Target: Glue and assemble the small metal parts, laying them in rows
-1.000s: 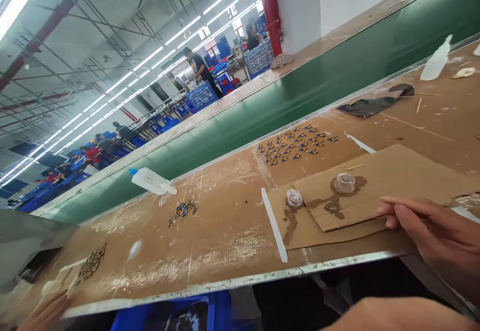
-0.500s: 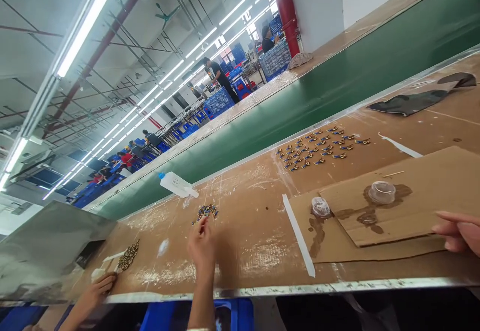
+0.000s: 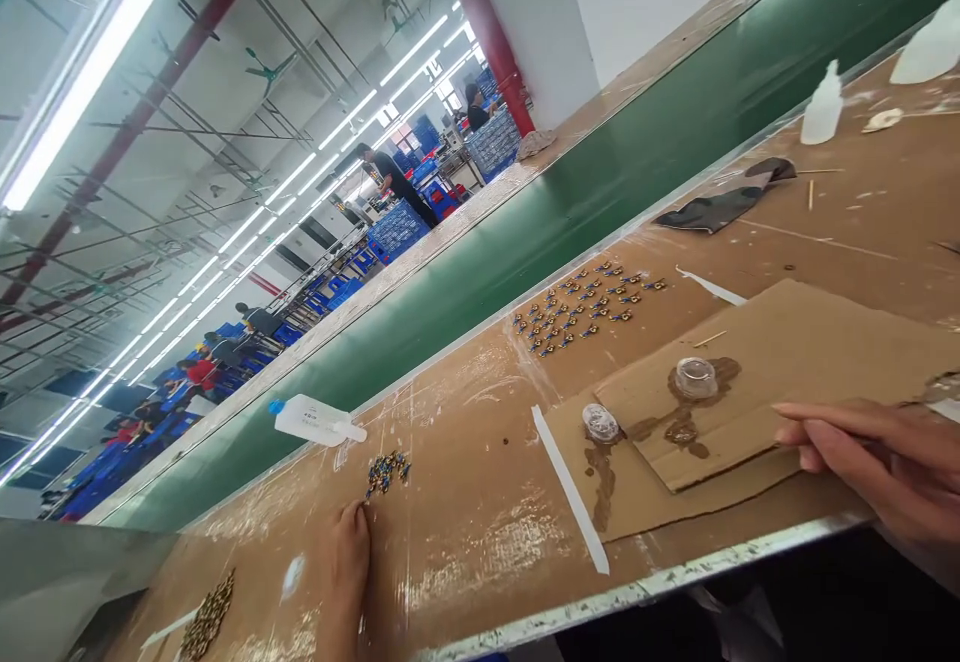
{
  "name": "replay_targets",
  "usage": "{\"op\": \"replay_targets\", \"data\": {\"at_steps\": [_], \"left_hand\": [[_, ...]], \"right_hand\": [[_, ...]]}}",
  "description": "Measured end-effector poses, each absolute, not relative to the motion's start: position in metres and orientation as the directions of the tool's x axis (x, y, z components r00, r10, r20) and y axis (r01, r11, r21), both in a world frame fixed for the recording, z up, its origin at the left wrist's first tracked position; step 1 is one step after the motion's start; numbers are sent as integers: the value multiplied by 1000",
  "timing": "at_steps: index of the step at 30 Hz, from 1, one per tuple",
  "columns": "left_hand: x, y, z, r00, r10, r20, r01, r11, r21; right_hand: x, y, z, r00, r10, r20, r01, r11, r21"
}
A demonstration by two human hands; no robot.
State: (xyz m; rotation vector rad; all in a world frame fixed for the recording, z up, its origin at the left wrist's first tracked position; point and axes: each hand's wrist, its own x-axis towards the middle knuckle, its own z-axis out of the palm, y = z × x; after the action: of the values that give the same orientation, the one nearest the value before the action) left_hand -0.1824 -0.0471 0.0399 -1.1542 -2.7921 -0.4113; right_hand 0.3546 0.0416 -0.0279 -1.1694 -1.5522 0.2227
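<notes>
Grip and fingers of the person's left hand [image 3: 347, 550] are bent and partly hidden by the back of the hand, so how far they are open, and whether anything is held, I cannot tell. At one o'clock from this hand, just beside the fingertips, lies a small jumbled heap of blue-and-gold metal parts [image 3: 388, 472] on the brown, scuffed bench [image 3: 465, 512]. A white plastic squeeze bottle with a blue end [image 3: 315, 420] lies on its side at ten o'clock from the heap, and spaced-out rows of similar blue-and-gold parts [image 3: 589, 307] spread at two o'clock. At eight o'clock from the left hand is a pile of dark gold pieces [image 3: 208, 617]. Thumb and forefinger of the right hand [image 3: 877, 467] point inward over stained brown cardboard sheets [image 3: 802, 362]; what they hold, if anything, is unclear. Two small clear plastic cups [image 3: 696, 379] stand on the cardboard, between nine and ten o'clock from that hand.
</notes>
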Motion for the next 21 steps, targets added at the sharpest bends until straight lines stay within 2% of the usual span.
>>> {"op": "replay_targets", "data": {"at_steps": [4, 8, 14, 17, 21], "left_hand": [[-167, -48, 48, -784, 564, 258, 619, 737, 270], [-131, -40, 57, -811, 496, 309, 585, 690, 427], [-31, -15, 55, -597, 781, 180, 655, 346, 671], [24, -7, 63, -446, 891, 80, 497, 173, 850], [74, 4, 83, -326, 941, -93, 346, 211, 914]], "right_hand": [[350, 36, -13, 89, 703, 705, 531, 565, -631], [350, 36, -2, 24, 689, 724, 561, 590, -581], [350, 38, 4, 24, 658, 753, 546, 622, -561], [351, 39, -2, 11, 670, 742, 509, 635, -581], [351, 42, -11, 15, 681, 732, 432, 655, -620]]}}
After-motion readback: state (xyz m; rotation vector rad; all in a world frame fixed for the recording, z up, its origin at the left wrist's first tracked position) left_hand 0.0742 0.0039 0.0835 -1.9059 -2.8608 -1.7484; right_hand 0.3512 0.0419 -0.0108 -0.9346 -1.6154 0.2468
